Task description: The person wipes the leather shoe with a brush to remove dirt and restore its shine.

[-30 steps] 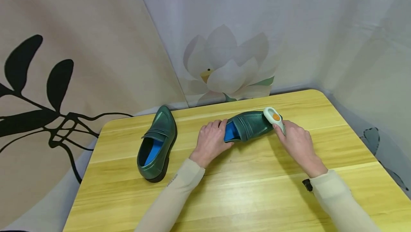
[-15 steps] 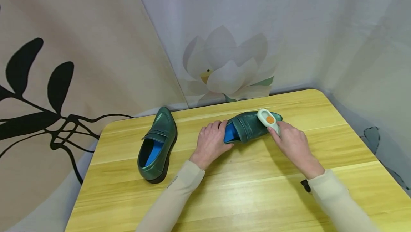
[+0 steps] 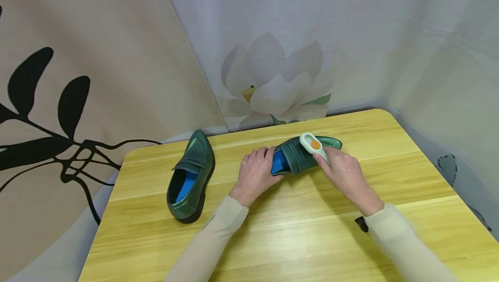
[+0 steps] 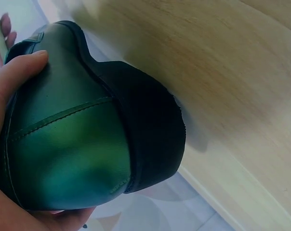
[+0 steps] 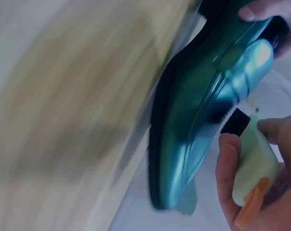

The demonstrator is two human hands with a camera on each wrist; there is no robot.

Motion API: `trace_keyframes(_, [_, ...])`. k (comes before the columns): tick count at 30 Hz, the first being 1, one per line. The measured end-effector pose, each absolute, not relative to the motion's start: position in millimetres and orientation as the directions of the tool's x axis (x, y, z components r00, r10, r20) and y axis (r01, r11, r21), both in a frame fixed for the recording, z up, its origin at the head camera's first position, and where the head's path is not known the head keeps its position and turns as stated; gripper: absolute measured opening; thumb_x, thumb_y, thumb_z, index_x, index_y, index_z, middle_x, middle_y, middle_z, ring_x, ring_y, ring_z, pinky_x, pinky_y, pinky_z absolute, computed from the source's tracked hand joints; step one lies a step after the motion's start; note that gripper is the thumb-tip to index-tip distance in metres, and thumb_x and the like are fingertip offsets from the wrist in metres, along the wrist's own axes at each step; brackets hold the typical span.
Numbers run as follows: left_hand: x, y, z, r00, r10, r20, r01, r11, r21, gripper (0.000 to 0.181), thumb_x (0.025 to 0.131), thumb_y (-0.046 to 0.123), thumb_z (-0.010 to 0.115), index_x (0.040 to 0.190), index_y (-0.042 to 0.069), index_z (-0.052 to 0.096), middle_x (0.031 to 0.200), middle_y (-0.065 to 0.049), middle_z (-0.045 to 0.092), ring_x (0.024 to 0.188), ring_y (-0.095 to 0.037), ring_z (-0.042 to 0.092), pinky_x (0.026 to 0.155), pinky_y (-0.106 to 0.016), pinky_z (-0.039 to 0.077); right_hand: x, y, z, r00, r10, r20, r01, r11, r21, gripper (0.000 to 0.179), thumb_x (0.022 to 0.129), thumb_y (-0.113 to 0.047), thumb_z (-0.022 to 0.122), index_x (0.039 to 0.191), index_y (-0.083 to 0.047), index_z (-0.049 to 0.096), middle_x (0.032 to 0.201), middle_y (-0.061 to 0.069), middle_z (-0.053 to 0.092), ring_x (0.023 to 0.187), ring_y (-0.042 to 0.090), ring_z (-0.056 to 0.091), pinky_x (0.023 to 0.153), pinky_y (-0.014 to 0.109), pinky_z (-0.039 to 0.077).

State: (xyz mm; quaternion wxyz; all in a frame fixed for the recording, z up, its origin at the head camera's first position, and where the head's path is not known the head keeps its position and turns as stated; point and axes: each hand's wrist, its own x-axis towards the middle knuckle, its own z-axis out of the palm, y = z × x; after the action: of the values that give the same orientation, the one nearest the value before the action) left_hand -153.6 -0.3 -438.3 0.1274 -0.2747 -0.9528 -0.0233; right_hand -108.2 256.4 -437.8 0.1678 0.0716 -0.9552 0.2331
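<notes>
A dark green loafer with a blue insole points its toe to the right on the table. My left hand grips it round the heel, thumb on the near side. The left wrist view has the loafer's heel close up, with its thick black sole. In my right hand is a white shoe brush with an orange button, held over the loafer's upper near the strap. The right wrist view shows a black head on the brush, right beside the upper.
The matching green loafer stands upright to the left, toe pointing away. Both loafers are on a pale wooden table with a rounded far right corner. Behind it hangs a printed curtain.
My right hand has moved the brush leftward along the upper, from near the toe to beside the strap. My left hand and both loafers stay in place.
</notes>
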Motion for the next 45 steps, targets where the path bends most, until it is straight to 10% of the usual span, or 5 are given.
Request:
trace_keyframes(17, [-153, 0, -438, -0.824, 0.51, 0.248, 0.524, 0.852, -0.012, 0.086, 0.077, 0.059, 0.086, 0.142, 0.01, 0.059, 0.128, -0.012, 0.066, 0.108, -0.031, 0.067, 0.088, -0.047, 0.058, -90, 301, -443, -0.953, 0.04, 0.3, -0.086, 0.914, -0.397, 0.041, 0.106, -0.029, 0.059, 0.11, 0.011, 0.067, 0.072, 0.01, 0.059, 0.057, 0.025, 0.051, 0.046, 0.037, 0.038])
trace_keyframes(27, [-152, 0, -438, -0.825, 0.508, 0.247, 0.523, 0.852, -0.006, 0.087, 0.077, 0.059, 0.086, 0.143, 0.009, 0.058, 0.128, -0.012, 0.066, 0.108, -0.031, 0.067, 0.088, -0.048, 0.057, -113, 255, -439, -0.94, -0.042, 0.34, -0.188, 0.892, -0.41, 0.044, 0.104, -0.028, 0.064, 0.124, 0.011, 0.065, 0.106, 0.026, 0.071, 0.077, 0.038, 0.068, 0.06, 0.055, 0.055])
trace_keyframes(45, [-151, 1, -438, -0.823, 0.504, 0.261, 0.521, 0.853, -0.005, 0.085, 0.077, 0.058, 0.087, 0.142, 0.009, 0.059, 0.128, -0.012, 0.066, 0.108, -0.031, 0.067, 0.089, -0.048, 0.057, -85, 318, -446, -0.943, 0.098, 0.317, -0.043, 0.91, -0.411, 0.046, 0.106, -0.027, 0.059, 0.119, 0.017, 0.063, 0.086, 0.025, 0.066, 0.063, 0.031, 0.057, 0.051, 0.048, 0.045])
